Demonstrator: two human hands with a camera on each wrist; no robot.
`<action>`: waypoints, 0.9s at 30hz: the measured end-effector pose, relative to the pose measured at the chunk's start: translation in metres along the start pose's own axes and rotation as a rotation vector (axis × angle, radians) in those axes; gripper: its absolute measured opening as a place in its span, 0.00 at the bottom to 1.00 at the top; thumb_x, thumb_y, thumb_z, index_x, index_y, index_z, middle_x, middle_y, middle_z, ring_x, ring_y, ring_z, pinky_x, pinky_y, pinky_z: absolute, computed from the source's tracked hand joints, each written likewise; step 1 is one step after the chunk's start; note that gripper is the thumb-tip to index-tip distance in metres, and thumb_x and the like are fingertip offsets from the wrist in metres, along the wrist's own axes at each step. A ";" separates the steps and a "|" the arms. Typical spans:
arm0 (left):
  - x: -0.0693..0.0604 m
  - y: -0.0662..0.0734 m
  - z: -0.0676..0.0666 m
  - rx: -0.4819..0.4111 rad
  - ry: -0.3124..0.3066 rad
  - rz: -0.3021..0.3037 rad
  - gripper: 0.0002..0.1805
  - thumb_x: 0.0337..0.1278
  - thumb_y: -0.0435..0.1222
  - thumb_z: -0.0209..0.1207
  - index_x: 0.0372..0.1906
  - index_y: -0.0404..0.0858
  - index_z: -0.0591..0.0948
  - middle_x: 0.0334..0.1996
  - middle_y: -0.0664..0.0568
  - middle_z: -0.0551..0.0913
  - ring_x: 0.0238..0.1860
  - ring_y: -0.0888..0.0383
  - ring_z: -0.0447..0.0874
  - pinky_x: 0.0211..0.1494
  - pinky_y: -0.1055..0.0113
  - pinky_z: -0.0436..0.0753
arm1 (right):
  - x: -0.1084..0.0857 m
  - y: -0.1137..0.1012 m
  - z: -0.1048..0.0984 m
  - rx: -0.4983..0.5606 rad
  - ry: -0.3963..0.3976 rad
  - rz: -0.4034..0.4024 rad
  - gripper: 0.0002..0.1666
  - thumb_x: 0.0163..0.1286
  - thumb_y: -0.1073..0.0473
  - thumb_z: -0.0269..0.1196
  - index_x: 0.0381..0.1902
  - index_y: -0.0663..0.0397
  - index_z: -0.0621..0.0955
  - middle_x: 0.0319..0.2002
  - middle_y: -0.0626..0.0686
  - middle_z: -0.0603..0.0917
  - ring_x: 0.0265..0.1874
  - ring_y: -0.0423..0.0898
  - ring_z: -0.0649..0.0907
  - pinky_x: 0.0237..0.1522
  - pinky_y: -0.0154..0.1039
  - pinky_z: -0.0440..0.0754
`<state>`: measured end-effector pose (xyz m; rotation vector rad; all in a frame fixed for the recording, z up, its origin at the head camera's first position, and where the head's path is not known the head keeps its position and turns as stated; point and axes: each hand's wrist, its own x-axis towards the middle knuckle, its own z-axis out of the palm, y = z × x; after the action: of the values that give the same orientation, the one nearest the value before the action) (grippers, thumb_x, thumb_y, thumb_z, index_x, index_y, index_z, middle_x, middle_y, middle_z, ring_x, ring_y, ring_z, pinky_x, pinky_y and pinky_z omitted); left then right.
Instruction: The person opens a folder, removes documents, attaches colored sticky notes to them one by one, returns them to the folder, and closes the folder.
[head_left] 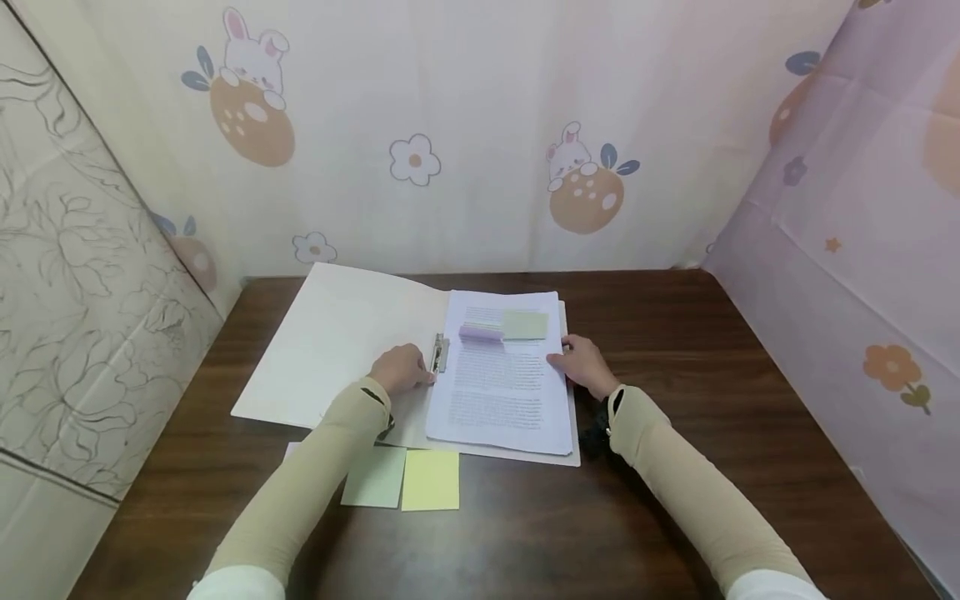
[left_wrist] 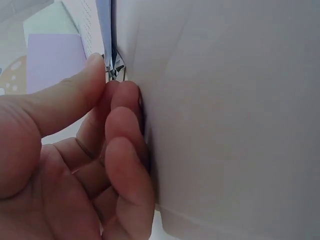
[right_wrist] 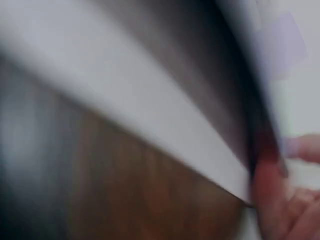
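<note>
A white folder (head_left: 352, 333) lies spread out on the table, with a stack of printed papers (head_left: 495, 408) over its right half. My left hand (head_left: 401, 368) pinches the stack's left edge just below a metal clip (head_left: 439, 353); the left wrist view shows the thumb on the printed side and curled fingers against the folder. At the opposite edge, my right hand (head_left: 583, 365) grips the papers, thumb on top and fingers underneath. The right wrist view is blurred, with the sheets lifted off the folder there. A purple sticky note (head_left: 481, 334) and a green sticky note (head_left: 525, 325) are on the top page.
In front of the folder lie a green note pad (head_left: 375, 479) and a yellow note pad (head_left: 431, 482). A pale corner of another pad (head_left: 291, 448) shows beside my left sleeve. Patterned curtains (head_left: 480, 208) hang behind the brown table (head_left: 645, 517) and along its sides.
</note>
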<state>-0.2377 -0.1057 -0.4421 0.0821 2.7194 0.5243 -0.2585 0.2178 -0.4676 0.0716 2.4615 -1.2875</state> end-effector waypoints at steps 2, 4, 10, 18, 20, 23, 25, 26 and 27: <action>0.001 0.000 -0.001 -0.005 0.008 0.013 0.14 0.57 0.45 0.65 0.31 0.37 0.84 0.23 0.53 0.81 0.27 0.58 0.71 0.30 0.68 0.68 | -0.004 -0.006 -0.004 -0.155 0.051 -0.055 0.35 0.69 0.55 0.60 0.68 0.67 0.64 0.49 0.65 0.80 0.34 0.49 0.81 0.32 0.37 0.79; 0.002 -0.001 -0.002 -0.008 0.012 0.023 0.13 0.57 0.44 0.65 0.30 0.37 0.84 0.23 0.53 0.80 0.27 0.58 0.71 0.30 0.68 0.67 | -0.007 -0.011 -0.008 -0.263 0.066 -0.087 0.39 0.68 0.56 0.61 0.69 0.69 0.61 0.49 0.66 0.78 0.38 0.51 0.80 0.36 0.39 0.78; 0.004 -0.004 0.001 -0.015 -0.017 0.038 0.14 0.58 0.45 0.64 0.27 0.38 0.83 0.21 0.54 0.77 0.26 0.59 0.69 0.29 0.69 0.67 | -0.017 -0.011 -0.012 -0.416 0.024 -0.071 0.41 0.64 0.55 0.66 0.69 0.69 0.64 0.53 0.68 0.76 0.45 0.55 0.76 0.47 0.48 0.76; 0.002 -0.010 0.002 -0.045 -0.023 0.052 0.15 0.60 0.45 0.62 0.26 0.38 0.82 0.21 0.54 0.77 0.26 0.59 0.70 0.30 0.69 0.67 | -0.019 -0.009 -0.001 -0.604 -0.041 -0.092 0.46 0.60 0.51 0.71 0.70 0.63 0.65 0.58 0.67 0.72 0.47 0.55 0.72 0.47 0.49 0.76; 0.000 -0.012 0.001 -0.062 -0.023 0.057 0.15 0.61 0.45 0.62 0.28 0.38 0.83 0.22 0.54 0.78 0.27 0.59 0.70 0.31 0.69 0.67 | -0.017 -0.010 0.000 -0.633 -0.044 -0.097 0.46 0.60 0.51 0.71 0.70 0.63 0.66 0.57 0.66 0.73 0.46 0.54 0.72 0.45 0.47 0.75; -0.004 -0.014 -0.001 -0.092 -0.021 0.065 0.15 0.61 0.46 0.61 0.32 0.37 0.83 0.23 0.53 0.79 0.27 0.58 0.71 0.31 0.69 0.68 | -0.017 -0.011 0.001 -0.641 -0.044 -0.087 0.46 0.60 0.51 0.71 0.70 0.62 0.66 0.57 0.65 0.73 0.46 0.54 0.71 0.45 0.46 0.74; -0.006 -0.016 -0.003 -0.104 -0.016 0.072 0.14 0.62 0.45 0.60 0.35 0.37 0.84 0.24 0.52 0.81 0.27 0.58 0.72 0.31 0.69 0.69 | -0.017 -0.012 0.000 -0.646 -0.047 -0.078 0.46 0.60 0.51 0.70 0.71 0.61 0.66 0.56 0.64 0.73 0.45 0.53 0.71 0.44 0.46 0.74; -0.007 -0.017 -0.005 -0.110 -0.012 0.075 0.14 0.63 0.45 0.60 0.36 0.36 0.84 0.25 0.52 0.81 0.28 0.58 0.73 0.32 0.69 0.70 | -0.017 -0.012 -0.001 -0.651 -0.050 -0.078 0.46 0.61 0.51 0.70 0.71 0.61 0.65 0.56 0.65 0.72 0.44 0.54 0.71 0.44 0.45 0.74; -0.008 -0.018 -0.007 -0.115 -0.004 0.078 0.14 0.63 0.44 0.59 0.38 0.36 0.84 0.26 0.52 0.82 0.28 0.58 0.74 0.33 0.68 0.71 | -0.017 -0.013 -0.002 -0.657 -0.051 -0.075 0.45 0.61 0.50 0.70 0.71 0.61 0.65 0.55 0.65 0.72 0.44 0.54 0.71 0.43 0.45 0.74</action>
<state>-0.2327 -0.1259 -0.4404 0.1591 2.6840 0.7007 -0.2463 0.2140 -0.4509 -0.2189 2.7273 -0.4435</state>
